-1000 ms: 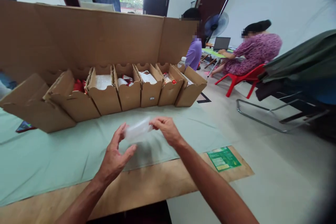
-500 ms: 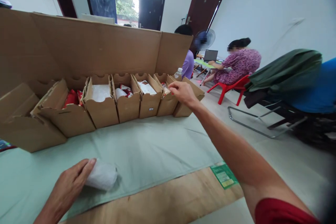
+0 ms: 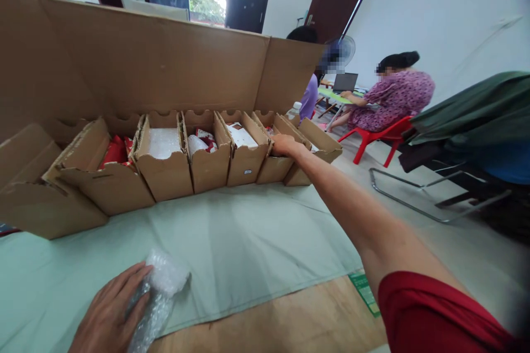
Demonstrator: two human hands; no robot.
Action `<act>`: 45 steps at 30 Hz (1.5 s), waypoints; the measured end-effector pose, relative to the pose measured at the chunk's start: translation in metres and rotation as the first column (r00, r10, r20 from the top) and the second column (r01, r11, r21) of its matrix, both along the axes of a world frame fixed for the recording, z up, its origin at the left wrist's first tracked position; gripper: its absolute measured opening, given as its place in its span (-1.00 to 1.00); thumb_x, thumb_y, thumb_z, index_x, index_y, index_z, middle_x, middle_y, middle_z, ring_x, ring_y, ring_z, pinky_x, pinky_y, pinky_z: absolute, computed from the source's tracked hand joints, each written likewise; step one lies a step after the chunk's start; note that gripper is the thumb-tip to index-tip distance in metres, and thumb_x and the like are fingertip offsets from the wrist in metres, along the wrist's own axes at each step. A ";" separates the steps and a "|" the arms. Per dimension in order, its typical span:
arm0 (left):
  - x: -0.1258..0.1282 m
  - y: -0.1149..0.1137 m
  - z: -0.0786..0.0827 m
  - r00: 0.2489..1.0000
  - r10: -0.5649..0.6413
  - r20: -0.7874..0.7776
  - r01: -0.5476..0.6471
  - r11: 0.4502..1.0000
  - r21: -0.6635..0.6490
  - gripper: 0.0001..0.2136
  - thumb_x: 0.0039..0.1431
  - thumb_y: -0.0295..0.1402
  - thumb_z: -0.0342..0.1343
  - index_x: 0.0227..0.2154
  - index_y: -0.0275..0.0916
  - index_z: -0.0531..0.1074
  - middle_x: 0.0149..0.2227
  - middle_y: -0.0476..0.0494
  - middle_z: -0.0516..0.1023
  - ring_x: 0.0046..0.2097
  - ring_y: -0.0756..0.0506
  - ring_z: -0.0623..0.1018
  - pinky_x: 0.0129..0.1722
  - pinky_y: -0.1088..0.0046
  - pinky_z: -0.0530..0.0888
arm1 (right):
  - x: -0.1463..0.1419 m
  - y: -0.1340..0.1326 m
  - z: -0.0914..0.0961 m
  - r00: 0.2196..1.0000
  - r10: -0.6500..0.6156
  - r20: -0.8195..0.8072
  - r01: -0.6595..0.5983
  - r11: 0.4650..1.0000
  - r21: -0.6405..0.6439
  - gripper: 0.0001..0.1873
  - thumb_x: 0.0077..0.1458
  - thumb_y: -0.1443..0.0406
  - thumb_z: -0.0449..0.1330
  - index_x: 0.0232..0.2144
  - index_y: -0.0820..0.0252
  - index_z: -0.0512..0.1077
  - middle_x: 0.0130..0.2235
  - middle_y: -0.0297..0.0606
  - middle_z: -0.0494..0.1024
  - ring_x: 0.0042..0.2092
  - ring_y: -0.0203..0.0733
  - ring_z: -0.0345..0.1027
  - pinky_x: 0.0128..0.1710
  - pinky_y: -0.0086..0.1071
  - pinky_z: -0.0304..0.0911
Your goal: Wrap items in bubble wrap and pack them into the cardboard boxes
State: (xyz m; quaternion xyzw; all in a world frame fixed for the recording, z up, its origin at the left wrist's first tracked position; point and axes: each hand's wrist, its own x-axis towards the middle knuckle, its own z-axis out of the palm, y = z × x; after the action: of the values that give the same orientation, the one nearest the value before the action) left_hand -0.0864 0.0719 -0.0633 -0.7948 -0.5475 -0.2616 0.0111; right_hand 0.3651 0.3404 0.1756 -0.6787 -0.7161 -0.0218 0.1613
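My left hand (image 3: 118, 300) is at the lower left, low over the cloth. Its fingers and thumb are closed on a piece of clear bubble wrap (image 3: 165, 276), part of which trails down beside the thumb. My right hand (image 3: 285, 145) reaches far forward into a narrow cardboard box (image 3: 273, 168) near the right end of a row. The box's front edge and the hand itself hide its fingers, so what they touch does not show. A small bit of red and white content shows beside that hand.
More open cardboard boxes (image 3: 169, 176) stand side by side, holding red packets (image 3: 116, 151), bubble wrap and white items. Behind them rises a tall cardboard panel (image 3: 165, 60). A pale green cloth (image 3: 215, 231) covers the wooden table (image 3: 269, 314). Two people sit beyond.
My right hand has gone from above the box's rim down into it. Under my left hand the bubble wrap has loosened, with a strip now hanging toward me. The view has shifted slightly.
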 end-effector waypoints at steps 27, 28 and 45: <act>0.068 -0.021 0.086 0.988 -0.095 0.119 0.088 0.994 0.065 -0.42 0.32 -0.08 0.07 0.36 -0.04 0.22 0.47 -0.24 0.11 0.43 -0.36 0.20 0.37 -0.09 0.21 | -0.061 -0.137 -0.012 0.864 0.303 -0.402 -0.286 0.953 0.105 -0.79 0.19 0.23 0.19 -0.24 0.15 0.61 -0.23 -0.24 0.70 -0.22 -0.13 0.52 -0.16 -0.30 0.35; 0.078 -0.024 0.082 0.978 -0.203 0.052 0.199 0.977 0.073 -0.40 0.29 -0.09 0.12 0.36 -0.04 0.23 0.47 -0.23 0.14 0.43 -0.35 0.21 0.39 -0.08 0.16 | -0.059 -0.122 0.000 0.914 0.259 -0.313 -0.223 0.964 0.146 -0.77 0.20 0.25 0.18 -0.20 0.17 0.62 -0.19 -0.22 0.70 -0.20 -0.12 0.52 -0.14 -0.30 0.34; 0.091 -0.018 0.039 0.967 -0.251 0.046 0.241 0.958 0.157 -0.53 0.27 -0.37 0.09 0.24 -0.30 0.35 0.22 -0.30 0.52 0.24 -0.25 0.46 0.28 0.09 0.34 | -0.078 0.038 0.023 0.970 0.206 0.130 -0.123 0.875 -0.469 -0.86 -0.10 0.39 0.50 -0.40 0.27 0.65 -0.45 -0.21 0.63 -0.37 -0.05 0.58 -0.33 -0.27 0.40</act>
State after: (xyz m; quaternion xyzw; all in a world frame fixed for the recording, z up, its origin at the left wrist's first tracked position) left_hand 0.0044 0.0542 -0.0244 -0.8446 -0.4232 -0.3274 0.0204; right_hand 0.2868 0.3785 0.1990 -0.6294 -0.7677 0.1011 -0.0656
